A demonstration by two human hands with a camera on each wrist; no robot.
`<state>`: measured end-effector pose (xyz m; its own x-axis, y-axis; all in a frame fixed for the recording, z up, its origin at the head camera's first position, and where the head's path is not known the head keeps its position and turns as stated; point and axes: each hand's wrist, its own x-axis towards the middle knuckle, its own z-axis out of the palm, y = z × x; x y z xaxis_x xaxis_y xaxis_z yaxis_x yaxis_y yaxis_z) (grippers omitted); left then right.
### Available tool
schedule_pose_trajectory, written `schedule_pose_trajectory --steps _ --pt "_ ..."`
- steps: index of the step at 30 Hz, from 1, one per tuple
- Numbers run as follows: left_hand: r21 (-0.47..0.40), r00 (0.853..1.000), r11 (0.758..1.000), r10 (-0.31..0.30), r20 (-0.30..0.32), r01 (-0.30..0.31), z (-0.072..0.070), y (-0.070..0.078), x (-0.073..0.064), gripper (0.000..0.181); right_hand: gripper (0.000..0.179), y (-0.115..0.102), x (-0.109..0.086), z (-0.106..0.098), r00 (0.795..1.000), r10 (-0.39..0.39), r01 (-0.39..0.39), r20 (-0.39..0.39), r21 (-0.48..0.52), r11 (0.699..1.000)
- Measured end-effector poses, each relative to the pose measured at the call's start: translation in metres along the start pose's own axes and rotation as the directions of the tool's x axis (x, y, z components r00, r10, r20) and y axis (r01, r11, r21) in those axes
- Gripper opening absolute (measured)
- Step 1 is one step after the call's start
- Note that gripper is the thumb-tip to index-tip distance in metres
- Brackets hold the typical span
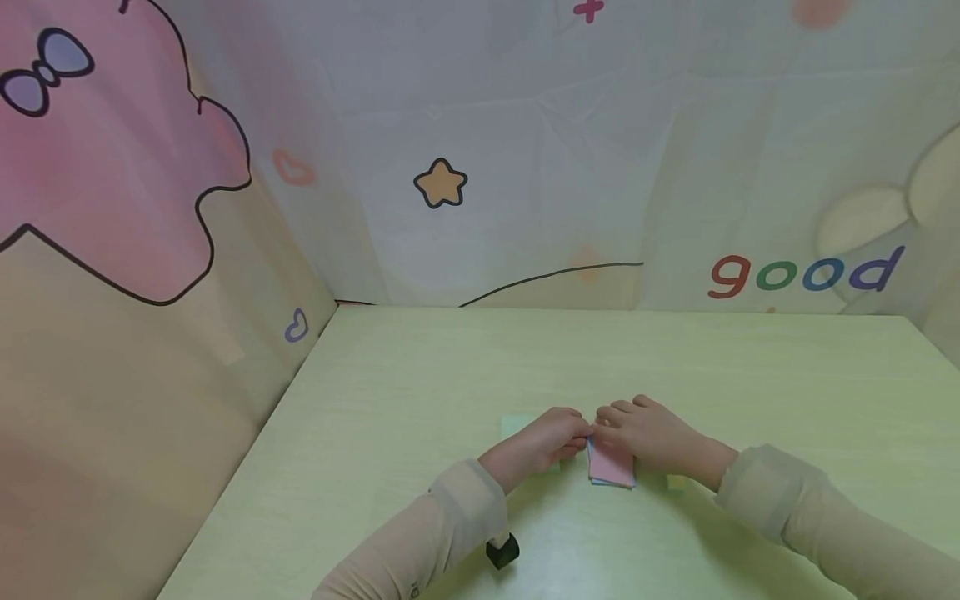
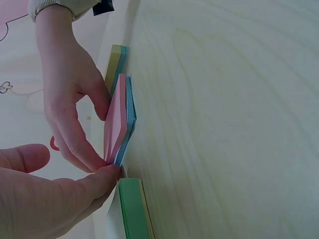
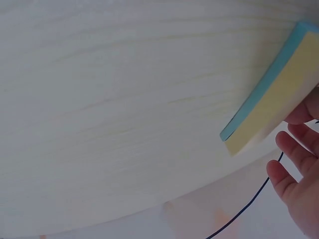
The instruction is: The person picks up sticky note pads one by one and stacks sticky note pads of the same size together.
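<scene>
In the head view a pink sticky note pad [image 1: 613, 467] lies over a blue sticky note pad [image 2: 130, 107], whose edges peek out beneath it. My left hand [image 1: 542, 443] pinches the pads' upper left corner with its fingertips. From the other side my right hand [image 1: 654, 433] holds the pads, its thumb at one edge and fingertips near the left hand's. Both hands meet at that corner, and their fingers partly hide it. The left wrist view shows the pink pad tilted beside the blue one.
A green sticky note pad [image 2: 130, 209] lies by my left hand, partly covered in the head view. Beyond my right hand is a yellow pad with a blue layer [image 3: 271, 94]. A black block [image 1: 502, 551] sits under the left cuff. Printed cloth [image 1: 525, 167] backs the table.
</scene>
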<state>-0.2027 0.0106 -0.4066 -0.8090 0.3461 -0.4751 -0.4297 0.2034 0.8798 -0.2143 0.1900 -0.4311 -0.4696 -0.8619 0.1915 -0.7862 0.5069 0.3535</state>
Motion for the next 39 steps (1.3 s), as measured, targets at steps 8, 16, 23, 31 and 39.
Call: schedule_pose_trajectory --steps 8,16,23,31,39 --pt "-0.003 1.0 1.0 -0.02 -0.013 0.02 0.0 -0.001 -0.001 0.054 0.038 -0.001 0.0 -0.012 0.991 0.129 -0.134 0.038 0.186 0.973" --pt "0.007 0.999 0.999 -0.032 -0.036 0.032 0.002 0.0 -0.003 0.05 0.024 0.006 0.01 -0.037 0.828 0.482 -0.55 0.286 0.576 0.605" --pt "0.001 0.999 0.999 -0.039 -0.034 0.039 0.002 -0.001 -0.002 0.049 0.023 0.009 0.009 -0.028 0.717 0.493 -0.692 0.492 0.582 0.426" --pt "0.007 0.999 0.999 -0.04 -0.037 0.04 0.002 0.0 -0.001 0.046 0.016 0.002 0.015 -0.028 0.612 0.544 -0.787 0.574 0.507 0.35" --pt "0.02 0.999 0.999 -0.042 -0.032 0.043 0.002 0.0 0.0 0.043 0.014 0.002 0.016 -0.023 0.613 0.539 -0.787 0.578 0.508 0.35"
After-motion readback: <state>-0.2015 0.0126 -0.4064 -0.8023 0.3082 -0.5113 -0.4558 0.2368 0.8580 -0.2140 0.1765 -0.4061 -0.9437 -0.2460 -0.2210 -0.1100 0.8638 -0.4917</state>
